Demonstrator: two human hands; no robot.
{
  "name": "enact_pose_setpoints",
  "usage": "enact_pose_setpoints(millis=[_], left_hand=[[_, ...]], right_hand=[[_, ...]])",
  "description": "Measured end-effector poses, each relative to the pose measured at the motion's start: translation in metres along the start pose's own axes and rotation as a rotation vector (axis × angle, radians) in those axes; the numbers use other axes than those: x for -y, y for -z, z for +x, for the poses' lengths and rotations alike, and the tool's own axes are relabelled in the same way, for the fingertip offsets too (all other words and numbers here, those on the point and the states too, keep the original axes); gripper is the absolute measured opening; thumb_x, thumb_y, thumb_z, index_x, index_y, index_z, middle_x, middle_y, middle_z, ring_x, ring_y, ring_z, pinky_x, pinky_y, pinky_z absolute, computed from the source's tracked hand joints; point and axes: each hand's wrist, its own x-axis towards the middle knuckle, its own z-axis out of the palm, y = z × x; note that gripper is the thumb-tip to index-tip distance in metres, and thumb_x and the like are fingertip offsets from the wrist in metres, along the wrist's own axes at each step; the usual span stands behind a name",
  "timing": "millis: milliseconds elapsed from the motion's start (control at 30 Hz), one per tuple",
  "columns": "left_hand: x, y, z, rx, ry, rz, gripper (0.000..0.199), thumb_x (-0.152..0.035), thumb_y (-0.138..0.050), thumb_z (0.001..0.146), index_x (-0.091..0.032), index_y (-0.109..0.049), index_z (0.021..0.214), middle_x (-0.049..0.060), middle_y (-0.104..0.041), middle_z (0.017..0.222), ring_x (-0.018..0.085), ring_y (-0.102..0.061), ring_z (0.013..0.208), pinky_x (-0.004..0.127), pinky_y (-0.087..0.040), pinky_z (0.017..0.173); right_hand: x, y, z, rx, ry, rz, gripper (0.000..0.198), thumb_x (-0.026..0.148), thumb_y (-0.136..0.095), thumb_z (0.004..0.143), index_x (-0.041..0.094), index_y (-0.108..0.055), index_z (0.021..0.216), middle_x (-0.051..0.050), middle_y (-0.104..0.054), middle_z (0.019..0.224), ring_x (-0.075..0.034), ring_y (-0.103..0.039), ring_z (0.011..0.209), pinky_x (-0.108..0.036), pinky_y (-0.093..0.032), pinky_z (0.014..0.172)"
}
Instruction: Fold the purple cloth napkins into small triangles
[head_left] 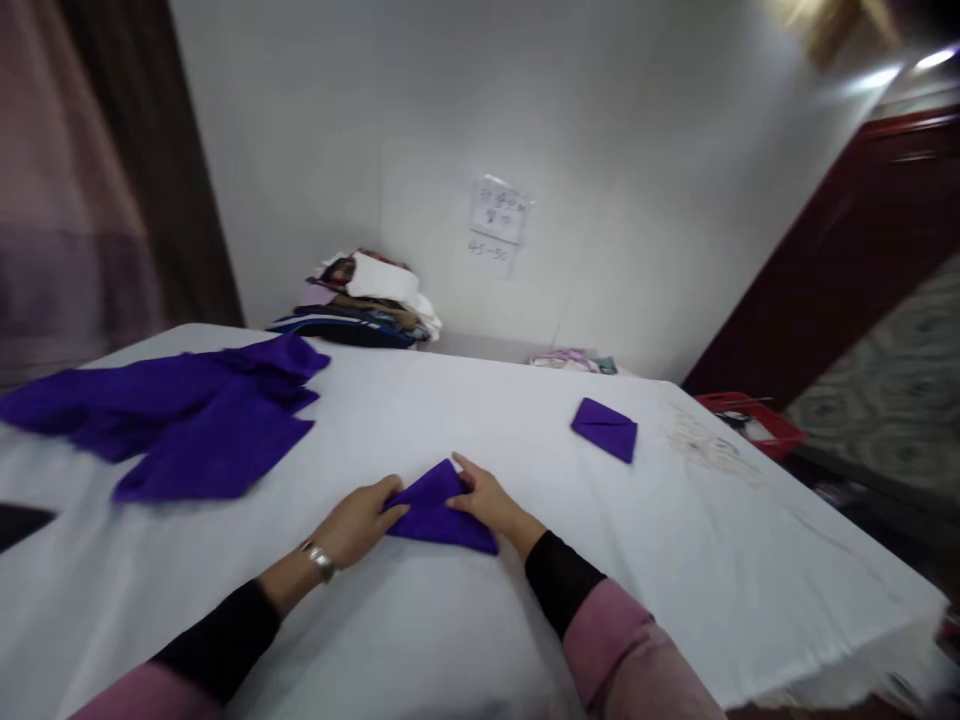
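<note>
A piece of purple cloth (436,508), folded to a point at its far side, lies on the white-covered table (420,620) in front of me. My left hand (365,520), with a metal watch on the wrist, pinches its left corner between thumb and fingers. On the cloth's right slope, my right hand (484,495) grips the edge, thumb on top and fingers round the far side. A flat folded purple piece (606,430) rests apart, farther right. Loose purple cloth (202,415) spreads in a crumpled heap at the left.
Against the wall stands a stack of folded clothes (367,300). More fabric (571,360) lies at the table's back edge. Past the right edge is a red basket (757,420). A dark flat object (22,524) sits at far left. Paper notes (500,210) hang on the wall.
</note>
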Motion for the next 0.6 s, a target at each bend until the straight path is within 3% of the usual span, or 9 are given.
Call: enact_pose_setpoints(millis=[167, 267, 333, 400, 500, 600], left_hand=[[0.013, 0.012, 0.005, -0.066, -0.043, 0.026, 0.023, -0.044, -0.038, 0.082, -0.024, -0.049, 0.084, -0.002, -0.063, 0.066, 0.019, -0.059, 0.062, 0.026, -0.038, 0.057], [0.016, 0.023, 0.014, -0.127, -0.042, 0.09, 0.027, -0.049, -0.037, 0.082, -0.025, -0.05, 0.087, -0.002, -0.063, 0.063, 0.021, -0.061, 0.059, 0.027, -0.039, 0.054], [0.015, 0.033, 0.021, -0.195, -0.036, 0.157, 0.031, -0.05, -0.035, 0.082, -0.025, -0.051, 0.09, -0.001, -0.064, 0.064, 0.022, -0.061, 0.058, 0.028, -0.04, 0.053], [0.014, 0.042, 0.028, -0.297, -0.076, 0.216, 0.033, -0.048, -0.034, 0.083, -0.024, -0.053, 0.096, 0.003, -0.068, 0.076, 0.023, -0.063, 0.067, 0.031, -0.044, 0.058], [0.016, 0.048, 0.038, -0.442, -0.265, 0.279, 0.031, -0.036, -0.036, 0.085, -0.02, -0.055, 0.104, 0.008, -0.064, 0.111, 0.024, -0.058, 0.102, 0.035, -0.045, 0.082], [0.03, 0.034, 0.037, -0.386, -0.43, 0.372, 0.024, -0.021, -0.036, 0.085, -0.019, -0.058, 0.094, 0.008, -0.057, 0.124, 0.021, -0.048, 0.118, 0.037, -0.035, 0.1]], right_hand=[[0.008, 0.018, 0.007, 0.211, -0.087, 0.126, 0.089, 0.017, -0.073, 0.056, 0.027, -0.035, 0.136, 0.001, -0.064, 0.089, -0.015, -0.06, 0.075, -0.031, -0.049, 0.073], [0.022, 0.023, 0.015, 0.261, -0.098, 0.075, 0.065, 0.014, -0.07, 0.057, 0.024, -0.055, 0.119, 0.002, -0.063, 0.081, -0.015, -0.058, 0.074, -0.03, -0.048, 0.073], [0.038, 0.025, 0.022, 0.197, -0.073, -0.037, 0.044, 0.012, -0.065, 0.061, 0.019, -0.062, 0.104, 0.001, -0.063, 0.081, -0.016, -0.058, 0.076, -0.031, -0.048, 0.074], [0.057, 0.027, 0.028, 0.042, 0.034, -0.236, 0.031, 0.012, -0.059, 0.067, 0.017, -0.062, 0.097, -0.002, -0.063, 0.084, -0.016, -0.057, 0.078, -0.032, -0.048, 0.076], [0.074, 0.03, 0.028, -0.185, 0.384, -0.633, 0.026, 0.012, -0.05, 0.075, 0.017, -0.06, 0.099, -0.006, -0.061, 0.099, -0.019, -0.054, 0.095, -0.036, -0.042, 0.087], [0.062, 0.03, 0.018, -0.115, 0.61, -0.915, 0.026, 0.012, -0.04, 0.083, 0.017, -0.061, 0.099, -0.009, -0.059, 0.108, -0.02, -0.049, 0.105, -0.039, -0.036, 0.095]])
